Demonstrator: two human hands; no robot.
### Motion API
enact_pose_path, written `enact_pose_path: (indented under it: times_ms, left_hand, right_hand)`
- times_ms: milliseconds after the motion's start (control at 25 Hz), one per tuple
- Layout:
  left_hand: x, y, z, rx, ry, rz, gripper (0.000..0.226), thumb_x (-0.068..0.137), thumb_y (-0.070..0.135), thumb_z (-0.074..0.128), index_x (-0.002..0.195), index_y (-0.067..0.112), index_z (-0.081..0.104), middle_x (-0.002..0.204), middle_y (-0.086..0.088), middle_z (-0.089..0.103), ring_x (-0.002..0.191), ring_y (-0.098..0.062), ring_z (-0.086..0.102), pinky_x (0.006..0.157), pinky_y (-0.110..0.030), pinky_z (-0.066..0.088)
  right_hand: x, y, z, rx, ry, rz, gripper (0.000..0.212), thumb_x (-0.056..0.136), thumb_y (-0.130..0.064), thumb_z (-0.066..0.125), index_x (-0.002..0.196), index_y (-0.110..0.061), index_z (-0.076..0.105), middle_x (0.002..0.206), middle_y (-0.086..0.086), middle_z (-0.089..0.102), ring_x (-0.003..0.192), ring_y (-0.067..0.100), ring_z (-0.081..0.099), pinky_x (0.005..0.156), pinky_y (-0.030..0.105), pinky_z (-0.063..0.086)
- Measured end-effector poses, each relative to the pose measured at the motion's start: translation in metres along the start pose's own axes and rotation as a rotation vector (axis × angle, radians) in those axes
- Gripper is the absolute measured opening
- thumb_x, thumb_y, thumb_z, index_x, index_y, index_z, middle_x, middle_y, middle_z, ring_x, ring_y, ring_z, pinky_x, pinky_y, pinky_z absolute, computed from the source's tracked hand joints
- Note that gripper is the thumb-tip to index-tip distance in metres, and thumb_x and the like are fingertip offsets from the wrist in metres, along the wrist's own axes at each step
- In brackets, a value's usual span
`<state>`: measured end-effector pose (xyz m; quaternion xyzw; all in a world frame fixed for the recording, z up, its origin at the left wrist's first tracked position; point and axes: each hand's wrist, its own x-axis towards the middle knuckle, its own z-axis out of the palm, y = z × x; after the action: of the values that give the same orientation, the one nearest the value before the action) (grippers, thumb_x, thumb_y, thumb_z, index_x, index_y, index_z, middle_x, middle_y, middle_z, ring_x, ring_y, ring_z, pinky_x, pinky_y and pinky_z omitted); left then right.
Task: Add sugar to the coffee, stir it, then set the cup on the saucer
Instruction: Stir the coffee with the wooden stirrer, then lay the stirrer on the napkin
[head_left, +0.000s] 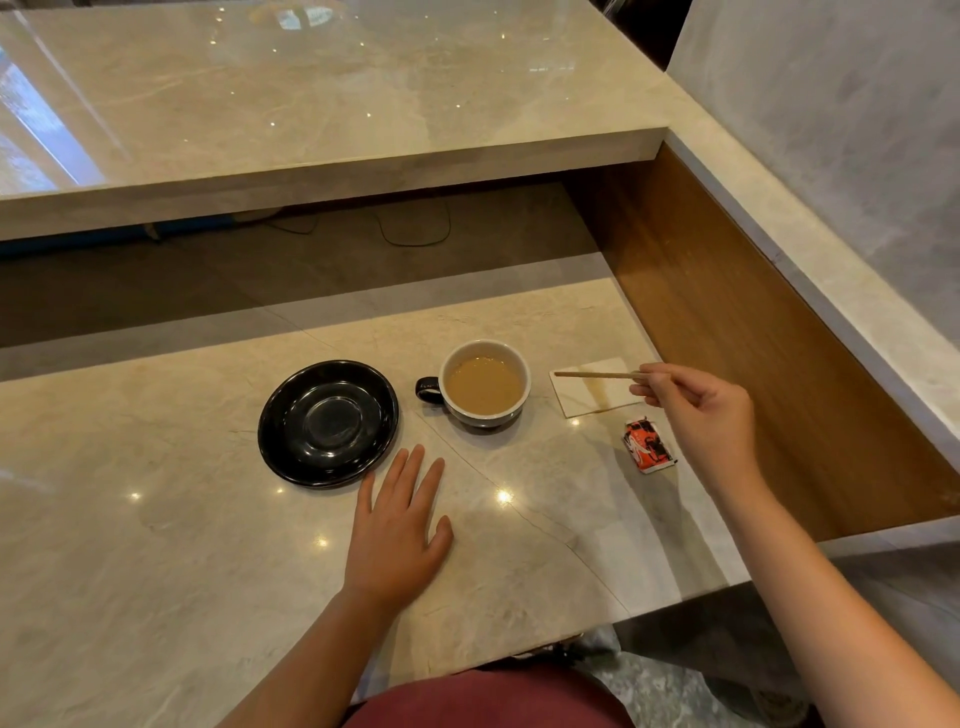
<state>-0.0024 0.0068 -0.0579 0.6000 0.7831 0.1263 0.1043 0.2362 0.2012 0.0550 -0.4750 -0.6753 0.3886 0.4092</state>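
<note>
Hands: right (696, 410) pinches stirrer (597, 374); left (397, 530) flat on counter (156, 545).

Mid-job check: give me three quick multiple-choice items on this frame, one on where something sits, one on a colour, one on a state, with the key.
1. Where does the cup stand?
A. on the saucer
B. on the counter, right of the saucer
C. in the left hand

2. What colour is the saucer?
A. white
B. red
C. black

3. What is the right hand doing?
A. pinching the wooden stirrer above the napkin
B. lying flat and empty
C. gripping the cup handle

Key: 1 B, the cup rests on the counter apart from the saucer. 2 C, glossy black. 3 A, the stirrer is between its fingertips, over the napkin; the left hand lies flat.
</note>
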Motion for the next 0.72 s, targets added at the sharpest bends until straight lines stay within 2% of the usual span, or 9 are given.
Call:
enact_pose_path:
  times_ms: [80,160,240,400,560,720]
  left_hand:
    - [0.000,-0.001,0.001,0.007,-0.005,0.000,0.065,0.086,0.049,0.027,0.146,0.028,0.013,0.156,-0.001,0.008,0.141,-0.011,-0.009,0.113,-0.044,-0.003]
    - [0.000,-0.001,0.001,0.020,-0.009,-0.001,0.065,0.087,0.049,0.026,0.146,0.029,0.010,0.155,0.001,0.004,0.140,-0.010,-0.011,0.113,-0.043,-0.005]
    - [0.000,-0.001,0.001,0.029,-0.010,-0.002,0.065,0.087,0.049,0.028,0.146,0.029,0.009,0.155,0.001,0.003,0.140,-0.010,-0.012,0.113,-0.042,-0.006]
    - [0.000,0.000,0.001,0.021,-0.005,-0.004,0.064,0.088,0.047,0.030,0.146,0.029,0.011,0.155,0.000,0.005,0.140,-0.010,-0.010,0.113,-0.044,-0.003]
    - [-0.001,-0.001,0.001,0.012,-0.004,-0.005,0.064,0.088,0.048,0.029,0.146,0.028,0.012,0.155,0.000,0.006,0.140,-0.011,-0.009,0.113,-0.045,-0.002]
    - [-0.001,0.001,0.000,0.012,-0.005,-0.007,0.064,0.087,0.048,0.027,0.146,0.028,0.013,0.156,0.000,0.006,0.140,-0.011,-0.008,0.113,-0.045,-0.003]
  right_hand:
    - [-0.006,0.009,-0.001,-0.267,-0.052,-0.247,0.016,0.083,0.001,0.063,0.096,-0.004,0.070,0.087,0.012,0.074,0.079,0.017,0.070,0.073,0.019,0.054]
    - [-0.010,0.020,-0.001,-0.492,-0.123,-0.552,0.017,0.080,0.003,0.066,0.096,0.001,0.069,0.085,0.017,0.075,0.076,0.027,0.071,0.067,0.034,0.060]
    - [-0.012,0.035,-0.004,-0.619,-0.195,-0.732,0.022,0.076,0.001,0.070,0.098,0.002,0.068,0.087,0.019,0.074,0.077,0.030,0.072,0.065,0.043,0.062]
    - [-0.019,0.062,-0.006,-0.654,-0.259,-0.773,0.031,0.075,-0.007,0.071,0.105,-0.001,0.066,0.100,0.018,0.072,0.090,0.028,0.070,0.079,0.041,0.059]
    - [-0.029,0.082,-0.010,-0.714,-0.341,-0.735,0.038,0.073,-0.007,0.075,0.109,-0.004,0.065,0.107,0.017,0.070,0.097,0.029,0.068,0.082,0.042,0.058]
    - [-0.038,0.089,-0.007,-0.762,-0.405,-0.704,0.036,0.076,-0.010,0.073,0.110,-0.006,0.065,0.112,0.015,0.069,0.104,0.027,0.065,0.089,0.042,0.054]
